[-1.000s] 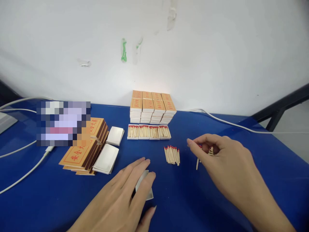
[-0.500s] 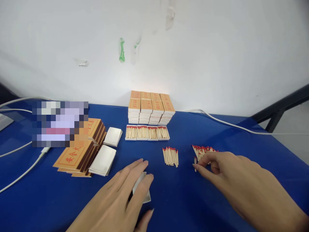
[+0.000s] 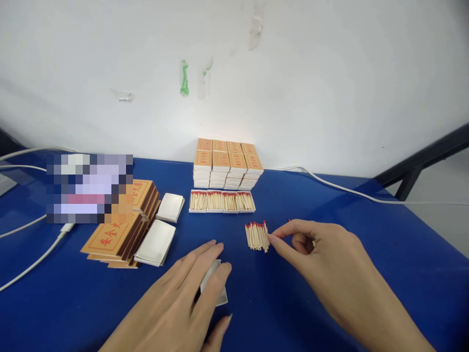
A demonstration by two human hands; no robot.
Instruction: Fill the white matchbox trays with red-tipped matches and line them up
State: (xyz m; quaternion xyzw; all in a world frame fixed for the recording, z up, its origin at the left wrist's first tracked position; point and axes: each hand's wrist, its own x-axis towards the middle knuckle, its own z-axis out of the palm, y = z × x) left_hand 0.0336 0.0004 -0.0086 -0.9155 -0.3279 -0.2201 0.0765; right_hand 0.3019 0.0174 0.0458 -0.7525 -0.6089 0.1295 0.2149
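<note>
My right grip [image 3: 328, 252] is closed, with finger and thumb pinching one match [image 3: 265, 226] at the near end of a little bunch of matches [image 3: 254, 237]. That bunch lies just to the left of the pinch, with its red tips pointing away from me. A red match tip [image 3: 289, 220] peeks out from behind my right grip, but my fingers hide what else is there. My left grip [image 3: 183, 288] is open and lies flat over a small white tray [image 3: 210, 283]; I can't tell if it presses down. Past the bunch, ahead and left of my right grip, four trays full of matches [image 3: 214, 210] sit side by side. Right behind them is a neat stack of orange-topped boxes [image 3: 238, 161]. Ahead and a bit left of my left grip are two white piles [image 3: 156, 242]. Beside them, farther left, are orange covers [image 3: 110, 239] with red writing. A blurry patch hides something there. All of this is on a blue desk [image 3: 271, 318], with a white wall [image 3: 311, 98] behind.
</note>
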